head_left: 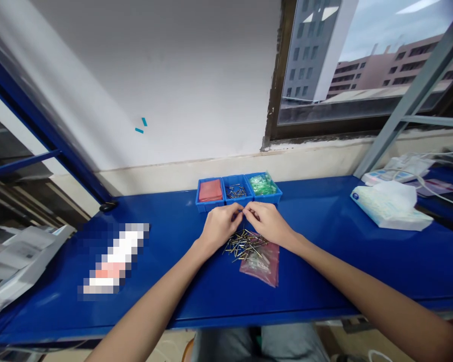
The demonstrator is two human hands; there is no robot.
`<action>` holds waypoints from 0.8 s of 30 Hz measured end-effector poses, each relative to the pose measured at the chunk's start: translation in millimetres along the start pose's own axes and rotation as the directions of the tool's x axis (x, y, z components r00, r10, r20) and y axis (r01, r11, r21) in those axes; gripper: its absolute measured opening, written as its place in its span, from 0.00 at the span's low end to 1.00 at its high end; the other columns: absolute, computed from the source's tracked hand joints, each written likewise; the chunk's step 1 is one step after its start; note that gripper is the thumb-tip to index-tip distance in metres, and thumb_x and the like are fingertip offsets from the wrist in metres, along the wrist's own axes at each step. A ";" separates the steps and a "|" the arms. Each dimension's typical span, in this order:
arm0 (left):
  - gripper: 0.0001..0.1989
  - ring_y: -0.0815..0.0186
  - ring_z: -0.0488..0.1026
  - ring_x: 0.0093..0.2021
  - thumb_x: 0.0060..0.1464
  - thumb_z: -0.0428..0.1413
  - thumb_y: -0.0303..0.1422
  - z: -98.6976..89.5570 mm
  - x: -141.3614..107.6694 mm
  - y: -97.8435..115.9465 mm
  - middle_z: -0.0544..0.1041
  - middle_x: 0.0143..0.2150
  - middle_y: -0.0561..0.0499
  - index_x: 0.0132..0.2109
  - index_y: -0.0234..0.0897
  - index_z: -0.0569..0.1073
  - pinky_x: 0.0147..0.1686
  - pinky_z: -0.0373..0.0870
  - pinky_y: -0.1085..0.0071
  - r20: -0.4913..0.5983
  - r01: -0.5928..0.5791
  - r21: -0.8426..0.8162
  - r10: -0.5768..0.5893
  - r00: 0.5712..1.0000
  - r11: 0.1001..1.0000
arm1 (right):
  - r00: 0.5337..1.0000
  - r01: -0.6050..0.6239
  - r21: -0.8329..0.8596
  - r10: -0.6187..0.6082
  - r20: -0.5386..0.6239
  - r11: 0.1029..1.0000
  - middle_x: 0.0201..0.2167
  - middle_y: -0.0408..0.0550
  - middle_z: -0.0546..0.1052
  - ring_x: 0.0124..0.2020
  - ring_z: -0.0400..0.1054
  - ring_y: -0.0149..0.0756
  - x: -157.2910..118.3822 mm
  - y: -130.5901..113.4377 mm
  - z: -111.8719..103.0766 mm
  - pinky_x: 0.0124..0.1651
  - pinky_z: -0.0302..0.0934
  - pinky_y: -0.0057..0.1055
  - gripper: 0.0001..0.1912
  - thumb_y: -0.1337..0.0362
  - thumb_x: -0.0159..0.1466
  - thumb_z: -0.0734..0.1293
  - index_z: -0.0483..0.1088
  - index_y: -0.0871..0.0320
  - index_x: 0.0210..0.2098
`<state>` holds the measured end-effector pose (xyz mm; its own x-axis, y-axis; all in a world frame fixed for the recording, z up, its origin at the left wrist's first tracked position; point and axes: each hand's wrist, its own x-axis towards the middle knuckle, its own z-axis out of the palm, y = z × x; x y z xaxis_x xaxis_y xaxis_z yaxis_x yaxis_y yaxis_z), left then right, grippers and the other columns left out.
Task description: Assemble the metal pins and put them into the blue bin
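Note:
My left hand [222,221] and my right hand [267,221] meet at the fingertips, fingers closed in a pinch. Whatever lies between the fingertips is too small to make out. Just below them a loose pile of thin metal pins or screws [245,244] is spread on the blue table, partly over a pink clear plastic bag [270,266]. Behind my hands stand blue bins side by side: the left one holds pink bags [210,190], the middle one small metal pieces [237,191], the right one green plastic packets [263,184].
The blue table [166,296] has a blurred-out item [117,259] at left and a white device [18,266] at its left edge. A tissue pack [392,206] lies at right, before another white device [396,168]. Metal posts rise at both sides.

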<state>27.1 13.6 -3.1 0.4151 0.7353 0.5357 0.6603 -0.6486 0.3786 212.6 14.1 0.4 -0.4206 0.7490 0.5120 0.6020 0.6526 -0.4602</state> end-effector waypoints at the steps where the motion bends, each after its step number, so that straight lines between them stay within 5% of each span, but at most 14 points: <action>1: 0.05 0.65 0.77 0.33 0.62 0.56 0.29 -0.2 -0.2 -0.3 0.81 0.35 0.51 0.44 0.38 0.76 0.34 0.69 0.72 -0.021 0.003 0.030 -0.003 1.000 1.000 | 1.000 0.003 0.005 -0.003 0.002 1.000 0.29 0.45 0.74 0.31 0.68 0.34 0.0 -0.9 -0.4 0.36 0.56 0.30 0.12 0.65 0.71 0.59 0.68 0.57 0.32; 6: 0.03 0.67 0.74 0.32 0.61 0.57 0.29 -0.3 1.9 -1.1 0.78 0.34 0.51 0.40 0.36 0.76 0.35 0.68 0.72 -0.122 0.026 -0.037 -0.031 0.992 0.999 | 1.000 -0.028 0.024 0.028 0.001 0.999 0.33 0.47 0.76 0.35 0.70 0.36 1.1 1.9 -1.1 0.40 0.60 0.31 0.11 0.65 0.72 0.57 0.69 0.58 0.37; 11: 0.05 0.68 0.78 0.36 0.61 0.57 0.27 -0.5 4.9 3.4 0.81 0.37 0.53 0.41 0.38 0.77 0.35 0.70 0.75 -0.106 0.088 -0.316 -0.127 0.986 0.945 | 0.998 -0.065 0.125 0.066 -0.004 0.990 0.36 0.49 0.78 0.37 0.72 0.36 3.3 8.0 1.6 0.41 0.63 0.32 0.08 0.69 0.68 0.62 0.70 0.58 0.45; 15: 0.05 0.67 0.79 0.38 0.61 0.57 0.28 0.4 4.8 5.7 0.82 0.39 0.53 0.42 0.38 0.77 0.36 0.71 0.75 -0.086 0.088 -0.376 -0.129 0.988 0.922 | 0.998 -0.044 0.172 0.050 -0.033 0.984 0.37 0.49 0.79 0.36 0.73 0.35 4.2 6.4 1.0 0.41 0.63 0.31 0.07 0.68 0.68 0.62 0.71 0.58 0.42; 19: 0.05 0.67 0.78 0.39 0.62 0.56 0.29 2.0 3.8 2.8 0.81 0.40 0.52 0.45 0.38 0.74 0.39 0.73 0.73 -0.117 0.052 -0.351 -0.099 0.988 0.935 | 0.997 -0.033 0.136 0.042 -0.064 0.990 0.33 0.46 0.78 0.33 0.71 0.34 3.9 5.9 -0.8 0.40 0.61 0.30 0.07 0.67 0.69 0.62 0.72 0.58 0.36; 24: 0.05 0.65 0.76 0.40 0.64 0.55 0.29 0.3 3.1 -5.8 0.78 0.41 0.50 0.44 0.38 0.76 0.43 0.72 0.69 -0.128 -0.061 -0.080 0.050 0.990 0.995 | 0.995 -0.045 0.154 0.059 -0.085 0.987 0.30 0.44 0.77 0.31 0.70 0.32 3.4 2.2 -3.3 0.38 0.60 0.29 0.07 0.67 0.68 0.63 0.71 0.58 0.34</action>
<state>24.7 19.7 -3.9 0.3642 0.6704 0.6465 0.5816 -0.7058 0.4044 214.7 17.7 3.6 -0.3253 0.7734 0.5441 0.5085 0.6282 -0.5889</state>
